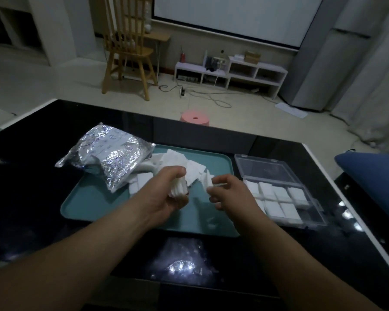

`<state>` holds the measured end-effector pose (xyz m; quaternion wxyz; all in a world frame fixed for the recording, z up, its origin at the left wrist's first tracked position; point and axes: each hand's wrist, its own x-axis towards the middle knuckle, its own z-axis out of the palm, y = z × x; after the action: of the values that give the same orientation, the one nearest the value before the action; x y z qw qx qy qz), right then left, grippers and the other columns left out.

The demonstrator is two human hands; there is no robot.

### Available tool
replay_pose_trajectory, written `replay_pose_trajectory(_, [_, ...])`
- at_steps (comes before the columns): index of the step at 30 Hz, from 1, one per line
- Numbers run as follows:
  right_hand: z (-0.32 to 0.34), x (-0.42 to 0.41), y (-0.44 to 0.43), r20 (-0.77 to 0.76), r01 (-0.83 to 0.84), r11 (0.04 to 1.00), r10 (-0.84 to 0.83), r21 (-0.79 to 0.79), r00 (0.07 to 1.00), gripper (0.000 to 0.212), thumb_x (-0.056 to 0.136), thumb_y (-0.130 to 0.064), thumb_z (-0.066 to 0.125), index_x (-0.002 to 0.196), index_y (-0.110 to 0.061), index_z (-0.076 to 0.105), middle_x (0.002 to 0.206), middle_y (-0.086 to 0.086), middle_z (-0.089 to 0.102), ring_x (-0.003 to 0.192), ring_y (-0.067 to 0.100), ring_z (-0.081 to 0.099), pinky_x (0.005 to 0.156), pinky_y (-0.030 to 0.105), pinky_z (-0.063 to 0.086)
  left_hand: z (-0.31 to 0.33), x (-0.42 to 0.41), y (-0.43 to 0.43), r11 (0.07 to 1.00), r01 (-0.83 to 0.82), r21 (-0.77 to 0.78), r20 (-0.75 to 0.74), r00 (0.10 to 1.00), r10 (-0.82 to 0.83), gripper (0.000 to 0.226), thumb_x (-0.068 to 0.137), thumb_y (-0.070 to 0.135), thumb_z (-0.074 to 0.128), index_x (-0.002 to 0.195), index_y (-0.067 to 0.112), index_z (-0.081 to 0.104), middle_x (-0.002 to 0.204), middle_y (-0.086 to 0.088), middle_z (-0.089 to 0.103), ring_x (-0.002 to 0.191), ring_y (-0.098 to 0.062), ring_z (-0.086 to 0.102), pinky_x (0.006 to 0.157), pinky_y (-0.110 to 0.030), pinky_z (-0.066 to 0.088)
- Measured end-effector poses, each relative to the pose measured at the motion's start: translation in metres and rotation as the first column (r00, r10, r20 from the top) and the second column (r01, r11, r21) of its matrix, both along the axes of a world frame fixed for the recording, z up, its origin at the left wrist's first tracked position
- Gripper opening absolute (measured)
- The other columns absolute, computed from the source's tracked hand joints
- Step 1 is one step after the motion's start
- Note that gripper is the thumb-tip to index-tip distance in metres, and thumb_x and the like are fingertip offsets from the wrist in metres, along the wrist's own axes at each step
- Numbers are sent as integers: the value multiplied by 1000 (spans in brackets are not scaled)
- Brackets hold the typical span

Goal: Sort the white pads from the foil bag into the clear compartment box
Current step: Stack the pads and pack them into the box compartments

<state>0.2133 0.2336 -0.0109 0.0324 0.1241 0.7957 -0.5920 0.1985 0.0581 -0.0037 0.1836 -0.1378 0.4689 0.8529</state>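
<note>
Through the head camera, I am gripping a stack of white pads [178,187] in my left hand [164,194] and pinching a single pad [212,184] with my right hand [230,195], both over one teal tray [92,207]. One foil bag [106,156] is lying across the tray's left corner with loose pads [177,161] beside it. One clear compartment box [313,208] is sitting open just right of the tray, its two rows holding pads. One pink stool [194,118] is standing beyond the table [32,176].

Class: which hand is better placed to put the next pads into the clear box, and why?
Probably the right. The right hand pinches white pads and sits next to the clear compartment box; the left hand grips a stack over the teal tray, farther from the box.
</note>
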Motion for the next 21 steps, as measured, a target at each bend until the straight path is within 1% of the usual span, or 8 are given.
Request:
replay_pose_trajectory(4, [21,28,18,-110,-40,993,52,108,993,16,94,-21,73,107,-26,64,90,3,73,77,16,70,70,32,54,3,8,39,992,115,-43,-135,984,-120,7,96,20,64,103,22,61,82,-5,59,70,-17,57,54,-26,43])
replay_pose_trajectory(8, [26,48,34,-208,-41,968,94,246,974,16,94,-26,72,107,-29,64,85,2,70,65,8,61,57,19,47,6,15,70,979,196,-55,-193,960,-203,17,97,25,67,110,22,58,82,0,64,72,-13,60,56,-24,44])
replay_pose_trajectory(10, [27,55,42,-243,-52,958,124,284,962,15,94,-29,72,108,-30,66,87,-4,70,73,3,63,64,17,49,4,16,80,977,206,-55,-201,956,-213,19,96,24,69,110,22,57,88,-5,64,80,-17,62,59,-26,42])
replay_pose_trajectory(13, [24,62,53,-267,-86,949,171,305,948,15,94,-36,73,108,-31,69,99,-10,69,90,1,64,74,19,49,3,18,91,971,236,-28,-190,953,-237,21,91,27,71,108,22,59,102,-15,65,98,-28,63,81,-38,48])
replay_pose_trajectory(14, [23,63,56,-276,-95,940,192,329,942,16,92,-38,74,106,-32,69,100,-12,67,92,0,62,75,17,46,4,19,95,971,237,-18,-183,954,-236,18,95,26,67,110,21,59,100,-15,65,95,-27,66,81,-38,50])
replay_pose_trajectory(17, [23,64,65,-341,-89,850,302,519,890,24,84,-38,81,102,-33,68,100,-16,62,99,-1,55,80,10,39,9,22,103,971,234,-48,-168,957,-238,13,104,21,56,115,15,60,78,-6,65,68,-16,67,57,-27,54])
replay_pose_trajectory(19, [24,61,71,-355,-79,765,385,639,852,32,78,-41,83,102,-31,65,114,-15,60,112,3,51,91,13,36,11,24,106,953,298,-51,-153,941,-303,20,106,27,53,116,13,63,81,-7,64,73,-19,65,60,-31,51])
replay_pose_trajectory(21, [26,57,76,-336,-99,737,418,669,844,37,73,-43,83,97,-29,58,120,-13,58,115,8,51,96,25,43,15,26,107,911,411,-26,-115,904,-411,36,104,41,55,122,12,65,94,-11,60,80,-21,60,64,-32,45])
